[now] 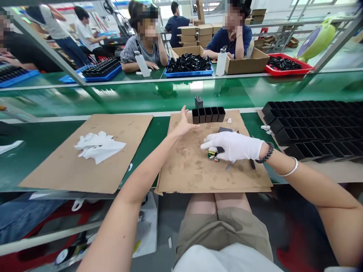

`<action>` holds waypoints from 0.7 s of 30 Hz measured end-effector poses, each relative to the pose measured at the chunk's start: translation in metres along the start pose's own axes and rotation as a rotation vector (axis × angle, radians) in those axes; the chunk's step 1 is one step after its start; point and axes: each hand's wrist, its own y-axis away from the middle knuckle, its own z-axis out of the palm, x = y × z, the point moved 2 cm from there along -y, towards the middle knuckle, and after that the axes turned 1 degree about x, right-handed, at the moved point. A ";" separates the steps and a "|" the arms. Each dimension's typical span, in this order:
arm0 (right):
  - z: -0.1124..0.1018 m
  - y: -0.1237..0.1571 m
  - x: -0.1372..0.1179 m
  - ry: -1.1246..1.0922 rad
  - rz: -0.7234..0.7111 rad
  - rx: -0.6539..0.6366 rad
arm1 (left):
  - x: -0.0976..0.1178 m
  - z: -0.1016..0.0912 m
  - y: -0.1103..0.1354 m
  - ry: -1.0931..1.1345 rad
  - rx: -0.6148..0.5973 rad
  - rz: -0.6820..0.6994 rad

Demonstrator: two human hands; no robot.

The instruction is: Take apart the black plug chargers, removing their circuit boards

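My left hand (185, 122), bare, is held over the cardboard with thumb and fingers spread apart and nothing in it. It is just left of a short row of open black plastic housings (209, 115); a black plug adapter (199, 101) stands upright behind them. My right hand (234, 146) wears a white glove and hovers or rests low over the cardboard, its fingers stretched to the left. Beneath its fingers shows a small circuit board (212, 155) with a yellow component. Dark pieces and a flat metal strip (229, 166) are partly hidden by the glove.
A cardboard sheet (195, 177) lies before me; another (104, 181) at left bears white gloves (99, 145). Rows of black housings (314, 124) fill the right. A small white piece (229, 120) lies nearby. Across the bench, people sit behind a blue tray (188, 73) of black parts.
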 end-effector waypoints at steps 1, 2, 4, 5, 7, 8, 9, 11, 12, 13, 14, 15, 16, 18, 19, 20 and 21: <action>-0.004 0.002 -0.006 0.043 0.092 0.029 | -0.003 0.002 -0.009 -0.008 -0.022 0.005; -0.005 0.004 -0.013 0.088 0.195 0.029 | -0.005 0.004 -0.016 -0.015 -0.037 0.011; 0.002 0.007 -0.030 0.147 0.393 -0.014 | -0.008 0.008 -0.022 -0.033 -0.046 0.022; 0.009 0.008 -0.038 0.151 0.463 -0.043 | -0.009 0.008 -0.021 -0.043 -0.046 0.026; 0.026 0.004 -0.052 0.132 0.550 -0.050 | -0.011 0.008 -0.015 -0.070 -0.039 0.034; 0.034 0.000 -0.055 0.122 0.581 -0.032 | -0.011 0.007 -0.008 -0.086 -0.032 0.041; 0.041 -0.004 -0.056 0.113 0.610 -0.016 | -0.010 0.005 0.001 -0.105 -0.025 0.051; 0.048 -0.014 -0.051 0.087 0.632 0.008 | -0.006 -0.001 0.025 -0.148 -0.017 0.083; 0.047 -0.018 -0.045 0.069 0.627 0.013 | -0.003 -0.004 0.040 -0.170 -0.019 0.102; 0.045 -0.021 -0.039 0.045 0.615 0.016 | 0.002 -0.008 0.057 -0.193 -0.026 0.123; 0.040 -0.022 -0.033 0.017 0.598 0.018 | 0.007 -0.012 0.074 -0.217 -0.034 0.146; 0.035 -0.021 -0.026 -0.016 0.574 0.020 | 0.012 -0.015 0.091 -0.244 -0.043 0.174; 0.029 -0.019 -0.021 -0.053 0.544 0.020 | 0.017 -0.018 0.108 -0.279 -0.047 0.211; 0.020 -0.009 -0.014 -0.129 0.469 0.025 | 0.024 -0.020 0.138 -0.312 -0.054 0.253; 0.017 -0.003 -0.013 -0.208 0.430 0.045 | 0.027 -0.021 0.151 -0.315 -0.052 0.256; 0.015 0.003 -0.012 -0.329 0.391 0.075 | 0.028 -0.020 0.162 -0.306 -0.044 0.250; 0.016 0.010 -0.012 -0.494 0.358 0.111 | 0.028 -0.019 0.171 -0.290 -0.032 0.241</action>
